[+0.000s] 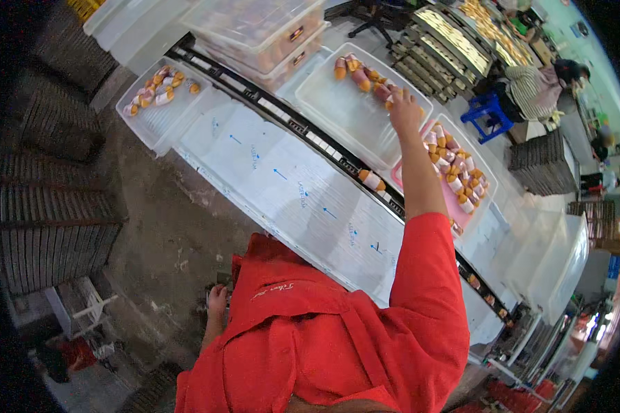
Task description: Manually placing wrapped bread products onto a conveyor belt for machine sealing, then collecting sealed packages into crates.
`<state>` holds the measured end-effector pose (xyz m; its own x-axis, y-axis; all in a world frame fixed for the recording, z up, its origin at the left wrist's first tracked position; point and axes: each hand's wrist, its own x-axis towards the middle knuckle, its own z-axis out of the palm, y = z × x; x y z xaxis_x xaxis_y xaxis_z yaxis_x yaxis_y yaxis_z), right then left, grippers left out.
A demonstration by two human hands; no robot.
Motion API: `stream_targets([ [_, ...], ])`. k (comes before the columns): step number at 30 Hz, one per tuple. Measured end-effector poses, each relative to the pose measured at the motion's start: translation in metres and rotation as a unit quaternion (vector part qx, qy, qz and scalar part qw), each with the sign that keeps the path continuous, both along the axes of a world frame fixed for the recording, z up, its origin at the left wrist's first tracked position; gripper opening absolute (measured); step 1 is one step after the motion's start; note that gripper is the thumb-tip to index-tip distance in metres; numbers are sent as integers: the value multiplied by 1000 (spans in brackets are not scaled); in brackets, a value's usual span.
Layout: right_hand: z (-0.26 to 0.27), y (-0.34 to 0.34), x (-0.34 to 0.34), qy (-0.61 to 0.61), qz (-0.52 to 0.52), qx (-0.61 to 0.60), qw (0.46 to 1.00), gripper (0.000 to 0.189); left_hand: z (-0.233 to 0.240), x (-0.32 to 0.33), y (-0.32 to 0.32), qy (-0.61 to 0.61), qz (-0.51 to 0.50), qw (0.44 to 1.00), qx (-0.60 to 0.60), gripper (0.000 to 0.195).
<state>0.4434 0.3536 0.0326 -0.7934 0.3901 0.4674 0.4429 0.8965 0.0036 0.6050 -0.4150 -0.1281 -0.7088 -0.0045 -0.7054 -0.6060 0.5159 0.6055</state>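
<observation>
My right hand (406, 111) reaches over the far side of a clear plastic tub (341, 121), at the end of a row of small wrapped buns (360, 80); whether its fingers grip one cannot be made out. Beside it, a tub with a pink bottom (457, 199) holds many wrapped buns (457, 165). One wrapped bun (372, 180) lies on the narrow conveyor (315, 139) in front of me. At the left, another clear tub (160, 124) holds several buns. My left hand (217, 298) hangs low by my side, its fingers curled and partly hidden.
Lidded tubs (258, 41) are stacked beyond the conveyor, and more clear tubs (553, 258) stand at the right. Stacked dark trays (57, 248) line the left floor. A blue stool (488, 116) and a co-worker (532, 90) are at the upper right.
</observation>
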Motion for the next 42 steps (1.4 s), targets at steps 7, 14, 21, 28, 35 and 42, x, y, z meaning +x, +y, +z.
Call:
stream_targets([
  [7, -8, 19, -8, -85, -4, -53, 995, 36, -55, 64, -42, 29, 15, 999, 29, 25],
  [14, 32, -14, 71, 120, 69, -191, 972, 46, -54, 36, -64, -62, 23, 998, 5, 22],
  [21, 60, -84, 242, 35, -4, -394, 919, 48, -67, -68, -57, -86, -29, 996, 17, 18],
  [28, 17, -125, 313, -143, -195, -234, 942, 40, -24, -203, 48, 85, -184, 979, -1, 18],
  [35, -31, -113, 310, -162, -174, -130, 963, 24, -4, -215, 81, 190, -282, 940, 26, 21],
  [42, -33, -107, 298, -214, -177, -117, 954, 31, -38, -150, -10, 33, -240, 969, -44, 19],
])
